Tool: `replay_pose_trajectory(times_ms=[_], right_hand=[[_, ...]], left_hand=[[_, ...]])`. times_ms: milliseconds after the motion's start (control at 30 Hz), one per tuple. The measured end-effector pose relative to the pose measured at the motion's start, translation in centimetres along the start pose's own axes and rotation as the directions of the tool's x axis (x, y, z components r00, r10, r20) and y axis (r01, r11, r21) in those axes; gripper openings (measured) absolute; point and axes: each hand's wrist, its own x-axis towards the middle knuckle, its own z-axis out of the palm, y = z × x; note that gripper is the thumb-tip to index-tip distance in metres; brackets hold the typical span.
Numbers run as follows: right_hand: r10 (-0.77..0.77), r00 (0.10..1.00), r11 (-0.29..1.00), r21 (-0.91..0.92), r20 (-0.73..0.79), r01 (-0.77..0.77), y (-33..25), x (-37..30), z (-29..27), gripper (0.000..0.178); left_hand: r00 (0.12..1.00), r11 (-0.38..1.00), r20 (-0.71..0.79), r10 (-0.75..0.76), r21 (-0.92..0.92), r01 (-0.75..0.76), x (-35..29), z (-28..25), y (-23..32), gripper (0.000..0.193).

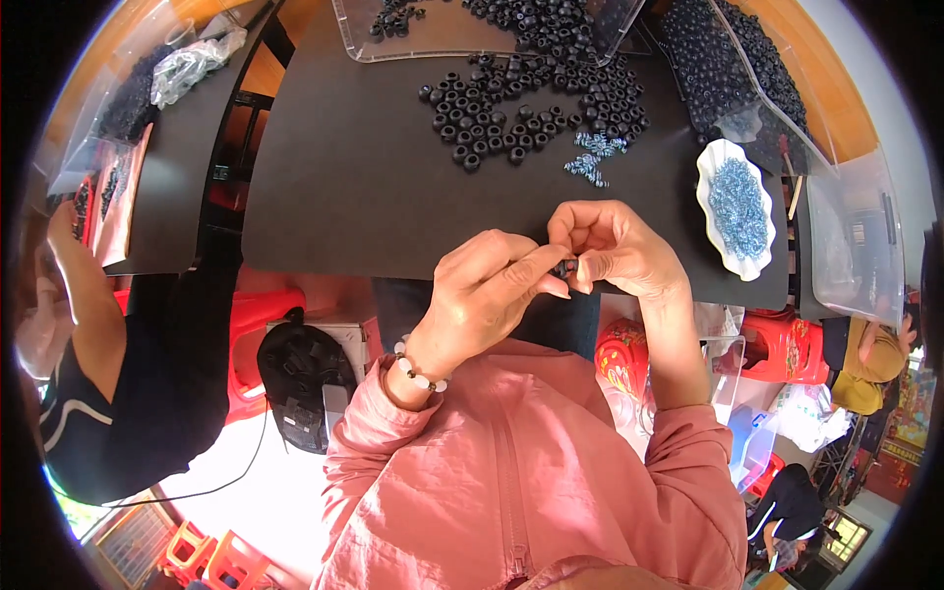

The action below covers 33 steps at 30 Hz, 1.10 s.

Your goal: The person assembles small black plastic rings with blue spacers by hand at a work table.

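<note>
My left hand (484,295), with a bracelet of pale and dark beads on its wrist, meets my right hand (621,254) just over the table's near edge. Between their pinched fingertips is a small round black piece (563,267), gripped from both sides. Fingers cover most of it. Beyond the hands lies a spread of similar round black pieces (482,118), many with a hole in the top. Beside their near right side is a little heap of small blue-and-white pieces (592,157), too small to name. More bluish pieces (737,208) fill a white scalloped dish (715,258) to the right.
A clear plastic box (433,54) with black pieces stands at the dark table's (334,187) far side. Another clear bin (733,74) of black pieces stands far right. On the left, a person's arm (93,305) reaches toward another table. A black backpack (303,379) sits below.
</note>
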Motion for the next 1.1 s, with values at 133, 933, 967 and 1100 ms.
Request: replay_pose_trajectory(times_ms=[133, 933, 967, 1100], right_hand=[[0.047, 0.998, 0.994, 0.099, 0.046, -0.051, 0.3, 0.0, 0.4, 0.032], [0.046, 0.991, 0.974, 0.213, 0.124, -0.072, 1.6, -1.0, 1.5, 0.029], [0.037, 0.991, 0.972, 0.224, 0.131, -0.066, 1.9, -1.0, 1.5, 0.029], [0.034, 0.997, 0.980, 0.193, 0.070, -0.047, 2.2, -0.9, 1.6, 0.028]], left_hand=[[1.000, 1.000, 0.007, 0.025, -0.004, -0.025, 0.0, -0.3, 0.1, 0.040], [0.995, 0.996, 0.101, -0.002, -0.087, 0.011, -0.4, -0.8, 2.3, 0.048], [0.993, 0.996, 0.114, 0.007, -0.085, 0.003, -0.4, -0.9, 2.3, 0.048], [0.989, 0.998, 0.145, 0.030, -0.063, -0.021, -0.2, -0.9, 1.9, 0.048]])
